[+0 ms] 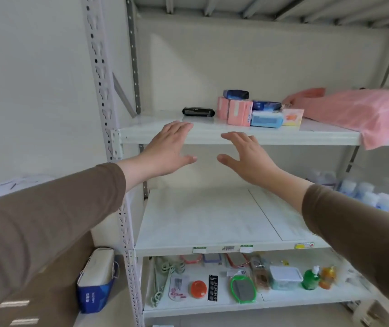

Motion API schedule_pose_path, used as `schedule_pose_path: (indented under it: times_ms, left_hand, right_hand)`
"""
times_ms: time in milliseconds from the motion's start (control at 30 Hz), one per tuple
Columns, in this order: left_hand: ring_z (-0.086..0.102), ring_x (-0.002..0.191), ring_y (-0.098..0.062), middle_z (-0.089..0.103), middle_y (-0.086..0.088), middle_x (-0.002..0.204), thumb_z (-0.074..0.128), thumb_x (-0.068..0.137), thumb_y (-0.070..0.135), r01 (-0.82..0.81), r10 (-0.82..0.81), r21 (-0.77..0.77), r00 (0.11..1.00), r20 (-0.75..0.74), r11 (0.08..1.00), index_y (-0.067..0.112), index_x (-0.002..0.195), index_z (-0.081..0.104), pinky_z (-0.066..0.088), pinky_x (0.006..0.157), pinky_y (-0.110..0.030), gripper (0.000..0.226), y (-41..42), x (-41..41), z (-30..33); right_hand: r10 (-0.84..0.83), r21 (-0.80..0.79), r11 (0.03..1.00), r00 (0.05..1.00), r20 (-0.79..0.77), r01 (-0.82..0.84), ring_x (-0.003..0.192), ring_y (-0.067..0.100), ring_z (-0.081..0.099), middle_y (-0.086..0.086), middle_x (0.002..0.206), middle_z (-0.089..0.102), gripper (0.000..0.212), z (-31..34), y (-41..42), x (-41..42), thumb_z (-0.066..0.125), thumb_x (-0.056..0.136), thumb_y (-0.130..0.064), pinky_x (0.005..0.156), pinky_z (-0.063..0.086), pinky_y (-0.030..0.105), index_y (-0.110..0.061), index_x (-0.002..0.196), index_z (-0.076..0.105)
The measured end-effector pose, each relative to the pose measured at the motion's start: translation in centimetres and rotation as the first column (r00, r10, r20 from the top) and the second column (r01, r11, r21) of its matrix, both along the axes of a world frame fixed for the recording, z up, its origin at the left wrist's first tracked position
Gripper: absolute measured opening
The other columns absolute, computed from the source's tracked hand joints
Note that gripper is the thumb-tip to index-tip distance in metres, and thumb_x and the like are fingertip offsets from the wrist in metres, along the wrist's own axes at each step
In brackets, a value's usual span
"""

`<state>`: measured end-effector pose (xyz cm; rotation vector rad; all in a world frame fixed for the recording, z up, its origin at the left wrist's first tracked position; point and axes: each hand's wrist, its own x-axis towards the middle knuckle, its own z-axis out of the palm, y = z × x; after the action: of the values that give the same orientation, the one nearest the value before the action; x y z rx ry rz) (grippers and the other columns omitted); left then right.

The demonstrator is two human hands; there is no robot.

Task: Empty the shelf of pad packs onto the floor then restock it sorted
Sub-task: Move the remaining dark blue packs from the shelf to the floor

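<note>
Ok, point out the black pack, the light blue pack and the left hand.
black pack (198,111): head view, middle of its front face.
light blue pack (267,119): head view, centre of its front.
left hand (167,152): head view, back of the hand.

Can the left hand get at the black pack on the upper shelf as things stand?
Probably yes. The left hand is open and empty at the upper shelf's front edge, and the black pack lies alone beyond it, with bare shelf between them.

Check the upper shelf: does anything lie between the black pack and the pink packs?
In the head view, nothing does. Only bare white shelf surface separates the black pack from the pink packs; both open hands hover in front, below that stretch.
</note>
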<state>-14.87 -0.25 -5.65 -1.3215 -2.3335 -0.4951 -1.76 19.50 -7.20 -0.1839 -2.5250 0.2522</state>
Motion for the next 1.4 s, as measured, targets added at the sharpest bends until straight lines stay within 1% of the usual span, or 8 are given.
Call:
schedule_pose_path:
  times_ms: [233, 500, 600, 767, 967, 1067, 1300, 1400]
  left_hand:
    - [0.011, 0.149, -0.018, 0.021, 0.000, 0.161, 0.055, 0.093, 0.051, -0.041, 0.042, 0.011, 0.999, -0.026, 0.999, 0.018, 0.155, 0.018, 0.016, 0.121, -0.035, 0.079, 4.3, -3.4, 4.0]
    - [0.014, 0.148, -0.019, 0.024, 0.000, 0.160, 0.053, 0.095, 0.050, -0.128, 0.127, 0.013, 0.992, 0.011, 0.992, 0.017, 0.154, 0.023, 0.021, 0.117, -0.037, 0.074, 9.6, -7.4, 7.3]
    - [0.013, 0.148, -0.019, 0.023, 0.001, 0.161, 0.052, 0.096, 0.051, -0.153, 0.153, -0.017, 0.988, 0.026, 0.988, 0.017, 0.155, 0.022, 0.020, 0.116, -0.036, 0.074, 11.2, -9.0, 7.9]
    - [0.012, 0.149, -0.019, 0.022, -0.001, 0.161, 0.050, 0.097, 0.051, -0.166, 0.171, -0.080, 0.984, 0.051, 0.983, 0.016, 0.155, 0.020, 0.017, 0.118, -0.035, 0.074, 13.5, -12.5, 8.8]
    - [0.009, 0.150, -0.020, 0.020, -0.002, 0.162, 0.048, 0.097, 0.052, -0.170, 0.182, -0.168, 0.982, 0.056, 0.971, 0.017, 0.156, 0.018, 0.017, 0.119, -0.036, 0.075, 15.4, -18.4, 9.9]
    - [0.009, 0.150, -0.020, 0.020, -0.001, 0.162, 0.048, 0.096, 0.054, -0.166, 0.178, -0.193, 0.983, 0.049, 0.967, 0.020, 0.156, 0.016, 0.018, 0.120, -0.038, 0.076, 16.1, -21.9, 10.5]
    - [0.010, 0.149, -0.023, 0.019, -0.002, 0.161, 0.047, 0.097, 0.054, -0.145, 0.159, -0.278, 0.987, 0.030, 0.950, 0.019, 0.157, 0.014, 0.019, 0.119, -0.038, 0.077, 18.0, -29.4, 11.6]
    - [0.009, 0.149, -0.023, 0.018, -0.002, 0.162, 0.048, 0.097, 0.053, -0.136, 0.153, -0.304, 0.988, 0.033, 0.943, 0.019, 0.157, 0.013, 0.019, 0.119, -0.039, 0.077, 19.0, -32.1, 11.6]
  right_hand:
    - [0.015, 0.064, 0.998, 1.000, -0.024, -0.014, 0.134, 0.022, 0.035, -0.003, 0.149, 0.041, 0.056, 4.5, 4.1, -2.9, 0.048, 0.098, -0.051, 0.106, 0.035, 0.039, -0.027, 0.147, 0.037]
    - [0.026, 0.069, 0.997, 1.000, 0.018, -0.027, 0.137, 0.022, 0.031, -0.003, 0.151, 0.041, 0.054, 7.6, 11.2, -8.2, 0.045, 0.096, -0.055, 0.110, 0.033, 0.045, -0.030, 0.144, 0.042]
    - [0.034, 0.076, 0.996, 0.999, 0.022, -0.036, 0.135, 0.023, 0.034, -0.004, 0.148, 0.044, 0.053, 8.4, 13.3, -10.2, 0.044, 0.097, -0.054, 0.109, 0.033, 0.046, -0.029, 0.143, 0.043]
    - [0.031, 0.100, 0.994, 0.998, 0.059, -0.037, 0.129, 0.026, 0.038, 0.001, 0.141, 0.050, 0.054, 9.8, 15.6, -14.2, 0.043, 0.097, -0.055, 0.105, 0.035, 0.044, -0.028, 0.144, 0.043]
    - [0.033, 0.150, 0.987, 0.994, 0.105, -0.049, 0.136, 0.026, 0.034, 0.004, 0.145, 0.048, 0.052, 11.6, 16.8, -19.4, 0.045, 0.100, -0.049, 0.109, 0.033, 0.043, -0.024, 0.145, 0.042]
    - [0.023, 0.166, 0.985, 0.992, 0.125, -0.043, 0.134, 0.026, 0.034, 0.005, 0.142, 0.049, 0.052, 12.8, 16.9, -21.9, 0.045, 0.101, -0.045, 0.104, 0.033, 0.040, -0.022, 0.147, 0.040]
    - [-0.032, 0.222, 0.975, 0.973, 0.230, -0.021, 0.138, 0.026, 0.032, 0.006, 0.145, 0.045, 0.058, 14.8, 17.0, -28.4, 0.048, 0.101, -0.043, 0.095, 0.036, 0.038, -0.021, 0.152, 0.032]
    - [-0.083, 0.239, 0.971, 0.954, 0.289, 0.012, 0.138, 0.029, 0.032, 0.008, 0.148, 0.042, 0.061, 15.0, 17.4, -31.4, 0.050, 0.100, -0.042, 0.101, 0.036, 0.040, -0.021, 0.153, 0.029]
